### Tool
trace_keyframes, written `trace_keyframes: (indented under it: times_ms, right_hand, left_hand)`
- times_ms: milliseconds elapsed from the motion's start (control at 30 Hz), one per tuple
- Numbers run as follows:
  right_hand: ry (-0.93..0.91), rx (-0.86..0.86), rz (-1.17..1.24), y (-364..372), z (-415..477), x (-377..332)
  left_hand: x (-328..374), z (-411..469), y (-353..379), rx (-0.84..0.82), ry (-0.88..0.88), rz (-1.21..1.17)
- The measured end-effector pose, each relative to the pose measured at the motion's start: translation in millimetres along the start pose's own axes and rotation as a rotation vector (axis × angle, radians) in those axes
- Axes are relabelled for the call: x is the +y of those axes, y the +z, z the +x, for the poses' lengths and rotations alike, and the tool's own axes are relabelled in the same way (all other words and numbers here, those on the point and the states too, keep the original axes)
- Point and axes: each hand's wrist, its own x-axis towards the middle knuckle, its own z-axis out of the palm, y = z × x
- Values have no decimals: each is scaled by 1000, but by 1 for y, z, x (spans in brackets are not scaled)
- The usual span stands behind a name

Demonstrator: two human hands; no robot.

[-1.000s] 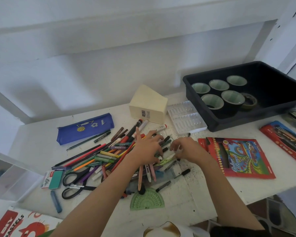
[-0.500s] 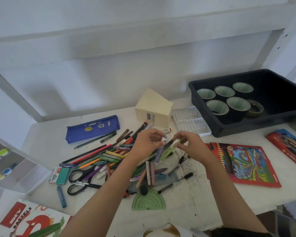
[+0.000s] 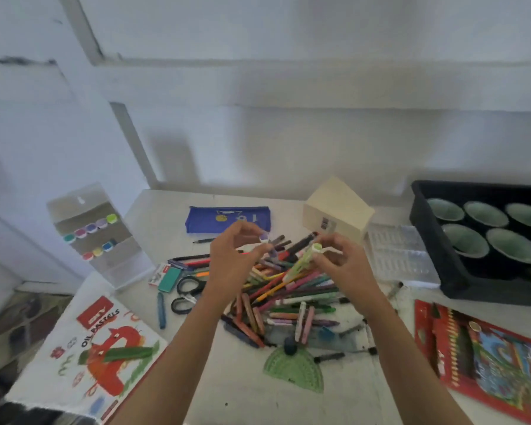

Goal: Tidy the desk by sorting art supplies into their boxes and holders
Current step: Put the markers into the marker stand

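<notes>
Hands (image 3: 230, 265) (image 3: 348, 268) pinch two markers (image 3: 264, 239) (image 3: 305, 260) above the pile (image 3: 292, 291).

A loose pile (image 3: 288, 289) of markers, crayons and pencils lies criss-crossed on the counter (image 3: 242, 394). Above it the left grip (image 3: 232, 262) pinches a purple-capped marker (image 3: 265, 244), and the right grip (image 3: 345, 265) holds a pale green marker (image 3: 304, 262) tilted. A clear holder (image 3: 117, 268) stands at the far left with coloured markers (image 3: 91, 228) in its upper tiers, the oil pastels box (image 3: 83, 354) lies flat before it, and a red pencil box (image 3: 488, 363) lies flat at the right.
</notes>
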Motion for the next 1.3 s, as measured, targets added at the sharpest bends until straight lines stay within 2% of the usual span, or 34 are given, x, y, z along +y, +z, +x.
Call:
trace_keyframes:
  times_ms: [233, 367, 433, 567, 767, 867, 1000, 1167, 1300]
  right_hand:
    - [-182, -379, -5, 96, 25, -28]
    - [-319, -532, -55, 155, 35, -46]
    - [-398, -560, -58, 172, 39, -51]
    - [-531, -628, -50, 201, 45, -57]
    - [-621, -601, -133, 229, 57, -50]
    - [-625, -629, -225, 238, 65, -48]
    - [-653, -661, -424, 253, 78, -50]
    - [-741, -681, -729, 274, 89, -57]
    - [-830, -640, -792, 283, 89, -48]
  left_hand:
    - [-10, -33, -96, 465, 1, 96]
    - [-8, -45, -132, 680, 27, 155]
    - [-4, -45, -138, 711, 57, 175]
    - [-7, -42, -149, 738, 57, 248]
    - [-30, -23, -160, 666, 45, 408]
    - [-38, -12, -164, 604, 63, 590]
    - [-44, 2, -171, 539, 149, 945]
    - [-55, 13, -173, 583, -36, 1014]
    - [-53, 15, -172, 516, -207, 1060]
